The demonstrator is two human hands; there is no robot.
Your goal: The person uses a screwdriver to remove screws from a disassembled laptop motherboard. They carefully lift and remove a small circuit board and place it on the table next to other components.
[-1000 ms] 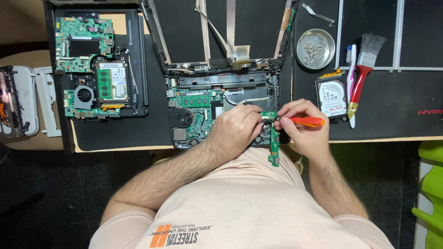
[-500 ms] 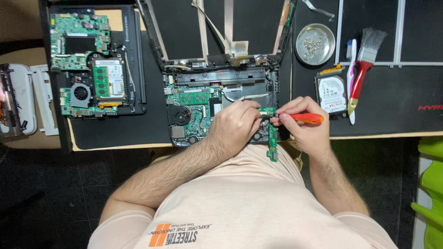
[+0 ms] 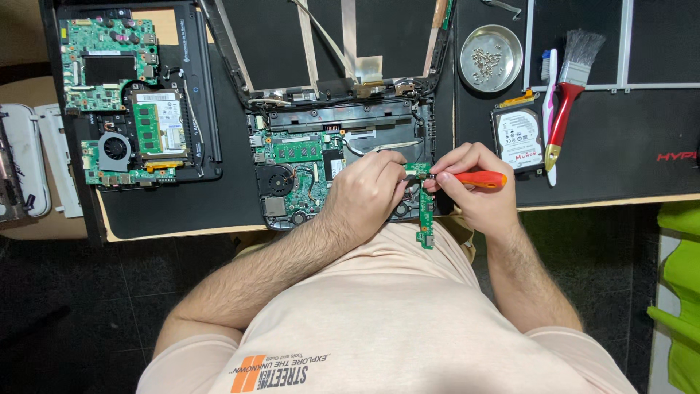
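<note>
Fingers of the right hand (image 3: 477, 193) close around an orange-handled screwdriver (image 3: 477, 179), its tip meeting a narrow green circuit board (image 3: 425, 211) pinched by the left hand (image 3: 368, 190) at the open laptop chassis's (image 3: 343, 120) right edge; a screw dish (image 3: 510, 40) sits beyond.

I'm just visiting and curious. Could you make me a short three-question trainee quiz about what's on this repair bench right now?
1. True or false: the right hand holds an orange-handled screwdriver.
2. What lies in the round metal dish? A) screws B) coins C) batteries
3. Which hand steadies the narrow green circuit board?

Key: 1 true. 2 A. 3 The left hand.
</note>
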